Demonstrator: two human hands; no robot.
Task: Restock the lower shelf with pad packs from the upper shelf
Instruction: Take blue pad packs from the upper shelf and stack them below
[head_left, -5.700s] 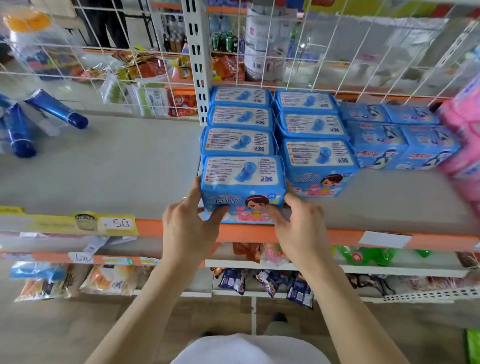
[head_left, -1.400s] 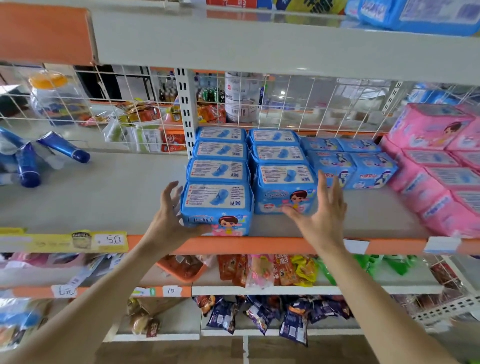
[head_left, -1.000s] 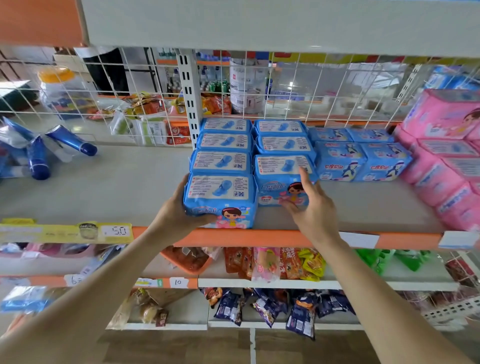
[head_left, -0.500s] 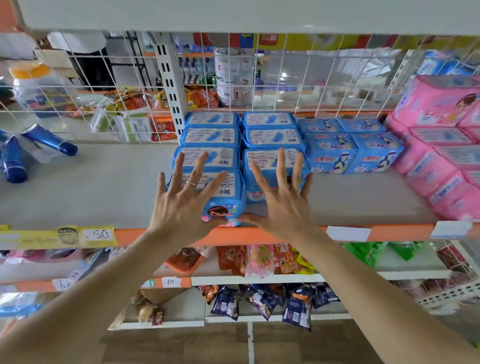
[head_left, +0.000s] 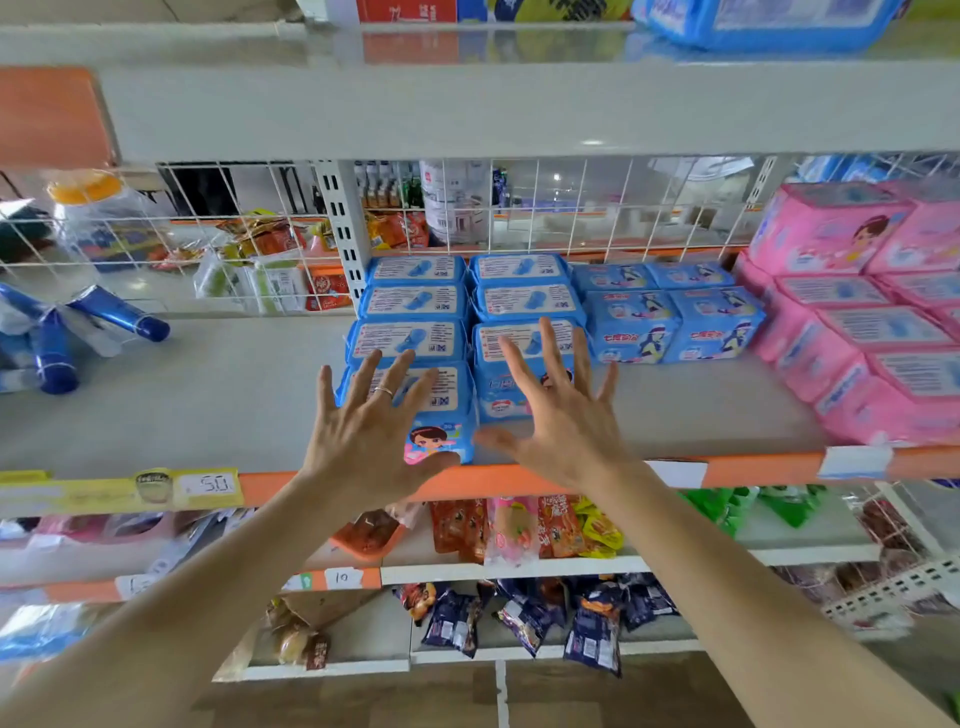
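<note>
Left hand (head_left: 374, 436) and right hand (head_left: 561, 421) spread grips wide, empty, at the lower shelf (head_left: 208, 395); blue pack (head_left: 769, 21) on the upper shelf (head_left: 519, 104) lies above-right, nearer the right hand.

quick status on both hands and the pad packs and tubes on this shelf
left hand: open, fingers spread, gripping nothing
right hand: open, fingers spread, gripping nothing
front left blue pack: at the front edge of the shelf, not lifted
front right blue pack: set back from the edge, not lifted
pink packs: stacked at right
blue tubes: lying on their sides
</note>
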